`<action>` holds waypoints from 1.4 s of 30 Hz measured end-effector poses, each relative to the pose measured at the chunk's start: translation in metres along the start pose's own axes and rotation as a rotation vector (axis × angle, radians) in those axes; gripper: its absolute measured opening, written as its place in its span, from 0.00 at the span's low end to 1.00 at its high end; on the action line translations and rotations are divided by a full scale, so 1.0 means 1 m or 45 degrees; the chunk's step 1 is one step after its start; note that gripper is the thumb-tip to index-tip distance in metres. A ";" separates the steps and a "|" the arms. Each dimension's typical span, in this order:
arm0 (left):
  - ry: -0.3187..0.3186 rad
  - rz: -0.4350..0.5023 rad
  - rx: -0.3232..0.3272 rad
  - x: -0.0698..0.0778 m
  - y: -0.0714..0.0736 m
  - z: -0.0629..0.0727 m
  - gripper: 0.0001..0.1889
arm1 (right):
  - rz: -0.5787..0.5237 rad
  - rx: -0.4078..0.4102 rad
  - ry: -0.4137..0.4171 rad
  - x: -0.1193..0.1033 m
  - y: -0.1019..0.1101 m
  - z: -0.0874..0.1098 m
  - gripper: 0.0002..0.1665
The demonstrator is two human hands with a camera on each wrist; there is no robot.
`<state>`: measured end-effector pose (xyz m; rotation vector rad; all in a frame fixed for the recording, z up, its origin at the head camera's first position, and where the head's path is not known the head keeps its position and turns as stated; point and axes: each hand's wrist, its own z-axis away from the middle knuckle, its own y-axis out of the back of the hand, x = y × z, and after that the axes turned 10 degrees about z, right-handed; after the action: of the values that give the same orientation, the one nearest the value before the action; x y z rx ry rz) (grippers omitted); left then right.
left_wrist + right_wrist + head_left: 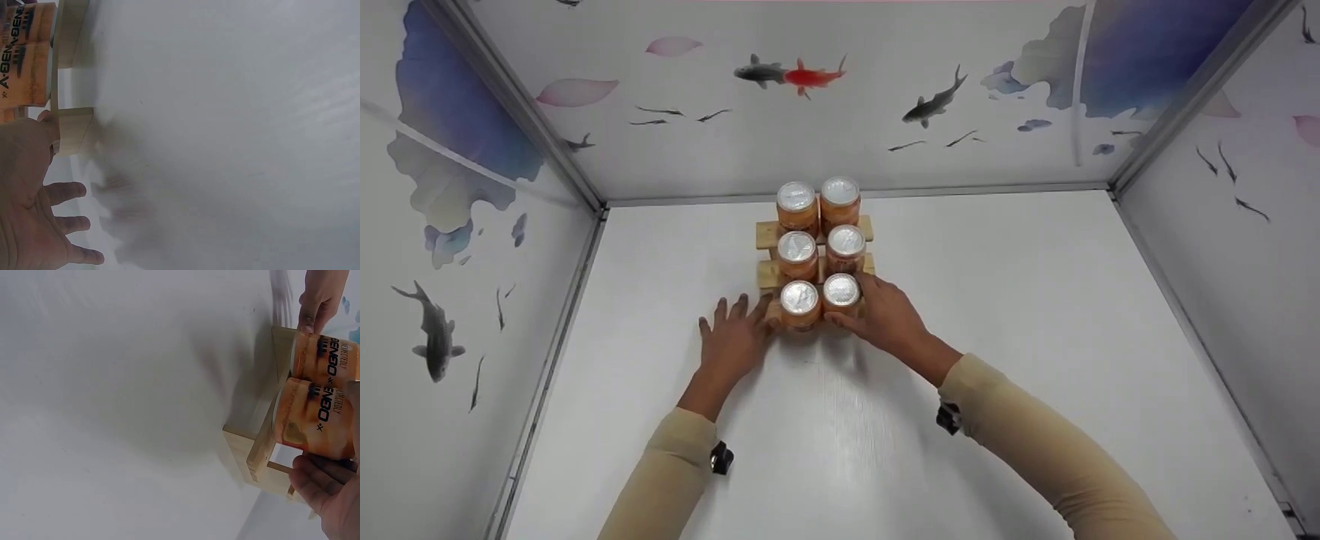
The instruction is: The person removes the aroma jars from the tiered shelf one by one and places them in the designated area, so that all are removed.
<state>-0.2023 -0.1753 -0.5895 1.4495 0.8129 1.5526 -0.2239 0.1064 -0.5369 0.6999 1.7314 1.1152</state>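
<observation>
Several orange-labelled cans with silvery tops stand upright in two columns on a stepped wooden rack (767,234). My right hand (891,315) grips the front right can (841,291), thumb in front and fingers round its right side. That can (315,419) sits on the lowest step in the right wrist view. Beside it is the front left can (799,298). At the left end of the lowest step, my left hand (733,337) pinches the rack's end between thumb and index finger, the other fingers spread. The left wrist view shows these spread fingers (70,224) off the wood.
The rack stands on a white table (682,255) near the back wall (840,142). Panels with painted fish enclose the table at the back, left and right. Behind the front pair, the middle cans (846,241) and back cans (796,198) stand close together.
</observation>
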 end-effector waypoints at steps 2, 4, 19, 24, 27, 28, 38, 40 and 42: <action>0.000 -0.002 -0.001 0.000 0.001 0.000 0.33 | -0.027 0.009 0.004 0.000 0.000 -0.001 0.47; 0.004 0.005 -0.004 0.000 0.001 -0.001 0.33 | -0.048 0.019 0.016 0.001 0.001 -0.001 0.45; 0.016 0.020 0.033 0.000 -0.002 -0.002 0.33 | -0.008 0.180 0.180 0.022 0.003 0.004 0.41; 0.004 -0.011 0.035 -0.001 -0.002 -0.001 0.33 | -0.012 0.176 0.153 0.031 0.009 0.007 0.40; 0.006 -0.001 0.036 -0.001 -0.002 -0.001 0.33 | -0.010 0.168 0.125 0.038 0.012 0.009 0.40; 0.009 0.006 0.036 -0.001 -0.001 -0.001 0.33 | -0.007 0.164 0.114 0.041 0.013 0.009 0.40; 0.026 0.025 0.016 -0.001 -0.001 -0.001 0.33 | 0.009 0.149 0.028 0.066 0.024 0.017 0.41; 0.026 0.028 0.014 -0.001 -0.001 -0.001 0.33 | 0.016 0.152 0.014 0.071 0.026 0.018 0.41; 0.015 0.025 0.019 -0.001 0.000 -0.001 0.32 | 0.018 0.157 -0.001 0.076 0.028 0.018 0.41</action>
<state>-0.2030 -0.1759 -0.5900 1.4647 0.8205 1.5742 -0.2391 0.1879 -0.5450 0.7893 1.8084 1.0238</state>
